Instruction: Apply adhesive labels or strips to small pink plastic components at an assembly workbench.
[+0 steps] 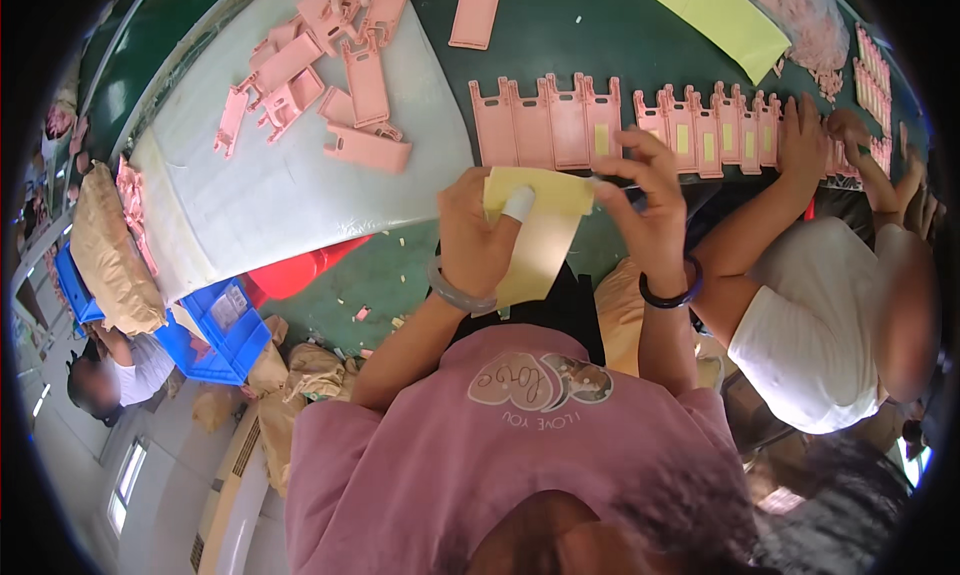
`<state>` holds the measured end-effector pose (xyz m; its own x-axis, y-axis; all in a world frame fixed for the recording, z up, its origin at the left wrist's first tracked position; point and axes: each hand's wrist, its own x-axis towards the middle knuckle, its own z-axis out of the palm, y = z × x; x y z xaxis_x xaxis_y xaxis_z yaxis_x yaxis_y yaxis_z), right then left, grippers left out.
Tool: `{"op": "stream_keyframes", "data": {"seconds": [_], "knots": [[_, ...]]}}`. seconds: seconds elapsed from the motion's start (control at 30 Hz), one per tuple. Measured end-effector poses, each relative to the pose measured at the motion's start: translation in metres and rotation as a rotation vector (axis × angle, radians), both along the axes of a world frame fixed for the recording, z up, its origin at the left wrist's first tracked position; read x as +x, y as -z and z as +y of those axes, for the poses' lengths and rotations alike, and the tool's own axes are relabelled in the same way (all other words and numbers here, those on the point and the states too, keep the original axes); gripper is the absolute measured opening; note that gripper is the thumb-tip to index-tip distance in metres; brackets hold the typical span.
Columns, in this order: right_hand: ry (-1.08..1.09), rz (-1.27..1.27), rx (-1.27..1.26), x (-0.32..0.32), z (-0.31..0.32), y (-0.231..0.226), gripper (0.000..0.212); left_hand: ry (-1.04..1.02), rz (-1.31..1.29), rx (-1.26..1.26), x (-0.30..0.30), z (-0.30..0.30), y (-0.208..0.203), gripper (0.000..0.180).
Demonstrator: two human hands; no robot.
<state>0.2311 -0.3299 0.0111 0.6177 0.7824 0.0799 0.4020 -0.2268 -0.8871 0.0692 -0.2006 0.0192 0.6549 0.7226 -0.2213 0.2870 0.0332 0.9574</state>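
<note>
My left hand (475, 240) is closed on a pale yellow sheet (540, 240), its thumb, in a white finger cover, pressed flat over the sheet. The sheet hangs in front of my chest by the table edge, its top folded over. At the sheet's right corner, my right hand (648, 200) has its thumb and forefinger curled together; anything between the tips is too small to make out. Just beyond my hands lies a row of flat pink plastic pieces (530, 125) side by side. The rightmost one bears a small yellow sticker (601, 140).
Loose pink pieces (365, 80) lie heaped on a white sheet (400, 185) at left. A co-worker's hand (800, 140) touches another stickered pink row (708, 140) at right. A yellow strip (715, 20) lies farther back. Blue crates (215, 330) and brown sacks stand at lower left.
</note>
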Motion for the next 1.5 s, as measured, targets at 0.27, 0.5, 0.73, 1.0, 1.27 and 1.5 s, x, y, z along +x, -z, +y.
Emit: {"op": "stream_keyframes", "data": {"seconds": [0.27,0.5,0.73,1.0,1.27,1.5], "knots": [[-0.067,0.235,0.275,-0.018,0.008,-0.013,0.011,-0.067,0.076,-0.134,-0.010,-0.002,0.013,0.015],[-0.104,-0.217,-0.007,0.025,0.040,0.026,0.008,0.401,0.027,0.502,0.005,-0.004,0.009,0.019],[0.054,-0.492,-0.156,0.011,0.050,0.046,0.016,0.521,0.210,0.757,0.026,0.001,0.033,0.022],[0.039,0.034,-0.033,-0.001,0.011,0.008,0.013,0.272,0.038,0.534,0.007,0.011,0.017,0.022],[-0.086,0.071,0.174,-0.036,-0.004,-0.029,0.015,0.100,0.158,0.292,-0.024,0.007,0.022,0.019],[-0.215,-0.258,-0.021,0.008,0.050,0.018,0.006,0.393,0.079,0.525,-0.019,0.013,0.010,0.022]]}}
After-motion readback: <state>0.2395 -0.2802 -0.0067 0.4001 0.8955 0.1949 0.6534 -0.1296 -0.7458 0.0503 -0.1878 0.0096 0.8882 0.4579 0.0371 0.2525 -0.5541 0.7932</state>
